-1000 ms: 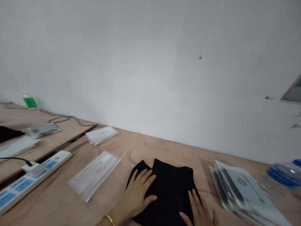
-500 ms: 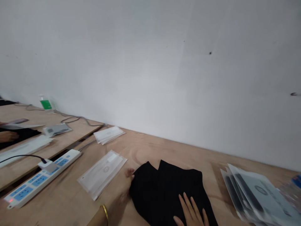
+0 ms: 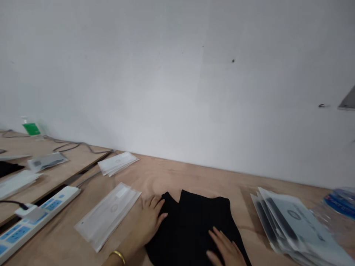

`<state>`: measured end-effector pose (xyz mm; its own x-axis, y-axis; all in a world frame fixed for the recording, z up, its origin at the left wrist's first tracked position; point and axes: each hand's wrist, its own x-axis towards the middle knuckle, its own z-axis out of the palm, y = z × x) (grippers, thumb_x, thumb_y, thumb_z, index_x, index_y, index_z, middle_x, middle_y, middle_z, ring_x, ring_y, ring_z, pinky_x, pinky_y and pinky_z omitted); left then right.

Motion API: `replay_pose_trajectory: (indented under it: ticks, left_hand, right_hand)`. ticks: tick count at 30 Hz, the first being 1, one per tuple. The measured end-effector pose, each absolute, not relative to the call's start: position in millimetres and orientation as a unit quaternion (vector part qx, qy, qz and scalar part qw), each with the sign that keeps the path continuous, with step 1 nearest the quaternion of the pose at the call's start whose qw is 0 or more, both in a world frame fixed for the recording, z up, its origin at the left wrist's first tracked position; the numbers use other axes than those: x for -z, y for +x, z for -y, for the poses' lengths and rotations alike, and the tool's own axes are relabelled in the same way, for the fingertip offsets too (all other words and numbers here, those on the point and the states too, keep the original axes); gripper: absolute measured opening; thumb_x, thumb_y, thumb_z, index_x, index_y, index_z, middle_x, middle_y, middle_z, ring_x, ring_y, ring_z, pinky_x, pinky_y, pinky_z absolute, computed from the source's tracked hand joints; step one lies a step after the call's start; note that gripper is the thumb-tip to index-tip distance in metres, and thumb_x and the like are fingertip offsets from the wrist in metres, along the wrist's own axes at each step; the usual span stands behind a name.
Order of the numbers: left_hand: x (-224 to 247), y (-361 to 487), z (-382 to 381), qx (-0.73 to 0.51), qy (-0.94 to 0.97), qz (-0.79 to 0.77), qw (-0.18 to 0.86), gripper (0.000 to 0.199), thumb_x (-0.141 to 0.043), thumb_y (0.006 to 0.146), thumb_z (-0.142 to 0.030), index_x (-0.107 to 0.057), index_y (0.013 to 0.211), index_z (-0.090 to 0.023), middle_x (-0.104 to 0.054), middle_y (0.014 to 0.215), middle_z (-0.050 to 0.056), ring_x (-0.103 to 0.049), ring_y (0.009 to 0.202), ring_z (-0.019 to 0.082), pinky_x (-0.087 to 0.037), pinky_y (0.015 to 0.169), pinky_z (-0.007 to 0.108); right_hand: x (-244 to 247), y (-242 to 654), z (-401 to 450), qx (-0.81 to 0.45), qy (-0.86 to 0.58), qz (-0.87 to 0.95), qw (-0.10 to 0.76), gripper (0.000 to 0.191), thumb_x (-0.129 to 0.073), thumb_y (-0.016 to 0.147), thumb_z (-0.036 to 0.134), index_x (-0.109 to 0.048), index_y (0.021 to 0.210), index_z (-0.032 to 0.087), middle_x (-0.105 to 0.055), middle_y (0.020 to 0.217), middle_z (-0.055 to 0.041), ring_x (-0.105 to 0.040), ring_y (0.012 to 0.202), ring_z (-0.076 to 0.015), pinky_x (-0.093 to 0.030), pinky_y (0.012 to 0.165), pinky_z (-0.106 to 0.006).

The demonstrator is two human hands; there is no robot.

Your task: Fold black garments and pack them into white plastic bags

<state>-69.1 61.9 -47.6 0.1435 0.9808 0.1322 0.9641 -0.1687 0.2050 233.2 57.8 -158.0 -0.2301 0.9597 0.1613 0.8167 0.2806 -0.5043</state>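
A black cloth garment (image 3: 194,221) lies on the wooden table (image 3: 166,170), with a V-shaped notch in its far edge. My left hand (image 3: 148,218), with a gold bangle at the wrist, rests at the garment's upper left edge, fingers apart and thumb over the cloth. On the lower right part of the cloth lies my right hand (image 3: 226,247), fingers spread and slightly blurred. The garment's near end is cut off by the frame.
Frosted bags (image 3: 109,214) lie left of the garment, with more bags (image 3: 118,163) behind. A white power strip (image 3: 39,221) is at the left. Filled bags (image 3: 299,225) are stacked at the right beside clear plastic with blue (image 3: 341,203).
The view has turned rightward. My left hand has gone from holding the garment's left edge to lying open on its upper left corner. My right hand stays on the cloth, its fingers more bent.
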Motion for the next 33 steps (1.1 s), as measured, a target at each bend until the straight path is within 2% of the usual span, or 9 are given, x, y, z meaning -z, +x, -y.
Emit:
replay_pose_trajectory:
  ticks: [2,5,9,13,16,19,25,30,33]
  left_hand:
    - [34,-58,-81,-0.142,0.757,-0.636,0.048,0.032,-0.044,0.091,-0.034,-0.060,0.115,-0.020,-0.059,0.123,0.011,-0.048,0.115,0.032,-0.032,0.098,0.052]
    - [27,-34,-122,-0.161,0.750,-0.634,0.096,0.024,-0.052,0.086,-0.033,-0.064,0.100,-0.018,-0.061,0.109,0.011,-0.052,0.107,0.031,-0.037,0.091,0.046]
    - [43,-12,-172,-0.163,0.739,-0.635,0.158,0.020,-0.070,0.070,-0.030,-0.064,0.084,-0.017,-0.063,0.097,0.010,-0.056,0.098,0.033,-0.043,0.081,0.042]
    - [59,-11,-192,-0.190,0.732,-0.610,0.236,0.008,-0.054,0.081,-0.023,-0.059,0.086,-0.018,-0.064,0.085,0.004,-0.061,0.085,0.022,-0.044,0.073,0.031]
    - [66,-17,-194,-0.208,0.721,-0.593,0.292,0.018,-0.055,0.081,-0.029,-0.054,0.095,-0.018,-0.063,0.084,0.001,-0.060,0.078,0.017,-0.045,0.067,0.027]
    - [71,-22,-195,-0.204,0.707,-0.588,0.337,0.041,-0.072,0.062,-0.026,-0.052,0.097,-0.017,-0.061,0.079,-0.002,-0.058,0.071,0.016,-0.043,0.059,0.024]
    - [76,-25,-196,-0.185,0.702,-0.573,0.380,0.028,-0.070,0.054,-0.015,-0.061,0.080,-0.017,-0.058,0.066,-0.005,-0.055,0.061,0.015,-0.037,0.052,0.023]
    - [76,-28,-184,-0.197,0.727,-0.529,0.390,0.011,-0.064,0.061,-0.015,-0.064,0.071,-0.017,-0.062,0.066,-0.005,-0.058,0.066,0.016,-0.041,0.058,0.024]
    - [75,-31,-173,-0.223,0.747,-0.505,0.370,0.018,-0.054,0.064,-0.007,-0.065,0.073,-0.018,-0.066,0.075,-0.003,-0.061,0.077,0.016,-0.045,0.069,0.025]
  right_hand:
    - [143,257,-87,-0.212,-0.587,0.714,0.318,0.049,-0.037,0.087,0.047,-0.057,0.122,0.019,-0.058,0.129,-0.0121,-0.051,0.122,-0.0274,-0.039,0.104,-0.047]
    - [122,283,-139,-0.252,-0.619,0.631,0.394,0.054,-0.041,0.082,0.046,-0.055,0.119,0.009,-0.060,0.122,-0.0197,-0.054,0.117,-0.0302,-0.038,0.102,-0.048]
    - [116,290,-191,-0.302,-0.589,0.634,0.400,0.057,-0.051,0.073,0.047,-0.056,0.117,0.012,-0.065,0.114,-0.0155,-0.058,0.111,-0.0289,-0.043,0.097,-0.045]
    - [118,291,-206,-0.371,-0.550,0.637,0.393,0.046,-0.054,0.071,0.053,-0.067,0.093,0.015,-0.072,0.092,-0.0098,-0.065,0.095,-0.0264,-0.049,0.087,-0.040]
    - [114,300,-202,-0.422,-0.539,0.619,0.384,0.057,-0.052,0.075,0.053,-0.058,0.117,0.016,-0.070,0.099,-0.0091,-0.065,0.094,-0.0240,-0.051,0.081,-0.038]
    - [110,308,-196,-0.474,-0.521,0.618,0.349,0.069,-0.067,0.063,0.044,-0.053,0.125,0.018,-0.072,0.087,-0.0059,-0.068,0.078,-0.0229,-0.054,0.069,-0.037]
    - [114,308,-187,-0.478,-0.495,0.646,0.330,0.033,-0.070,0.056,0.035,-0.070,0.085,0.018,-0.070,0.070,-0.0021,-0.066,0.071,-0.0240,-0.053,0.072,-0.040]
    - [128,313,-170,-0.433,-0.486,0.667,0.363,0.023,-0.064,0.066,0.039,-0.070,0.077,0.019,-0.069,0.076,-0.0040,-0.064,0.078,-0.0249,-0.051,0.076,-0.041]
    - [135,318,-161,-0.396,-0.483,0.680,0.383,0.022,-0.058,0.072,0.040,-0.069,0.070,0.020,-0.067,0.075,-0.0053,-0.063,0.077,-0.0236,-0.049,0.075,-0.039]
